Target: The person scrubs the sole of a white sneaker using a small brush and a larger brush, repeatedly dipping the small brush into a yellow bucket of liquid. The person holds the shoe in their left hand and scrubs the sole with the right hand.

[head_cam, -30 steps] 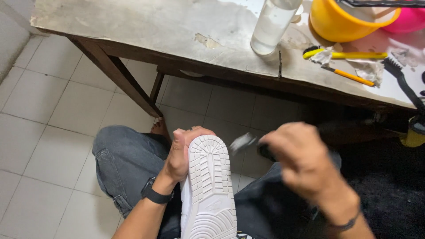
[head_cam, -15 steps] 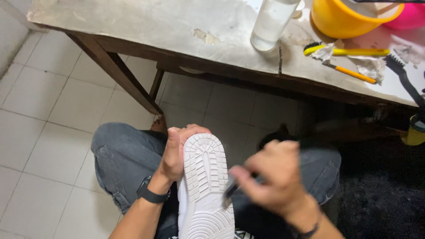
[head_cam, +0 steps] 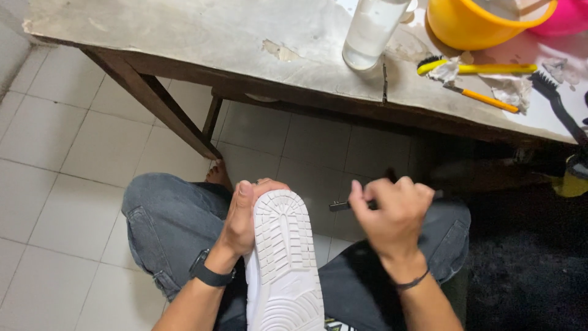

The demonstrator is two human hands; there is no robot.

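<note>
Shoe [head_cam: 283, 263] sole-up, gripped at toe by left hand [head_cam: 242, 216] | right hand [head_cam: 392, 211] fingers closed on dark tool [head_cam: 340, 205] | risk: tool slipping, jabbing left thumb.

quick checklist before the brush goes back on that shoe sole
1. Left hand grips the shoe at the toe: ok.
2. Sole faces up, fully in view: ok.
3. Right hand holds the brush: ok.
4. Brush touching the sole: not ok, it is off to the side.
5. Bristles wet or soapy: cannot tell.
6. Bottle stands upright on the table: ok.
</note>
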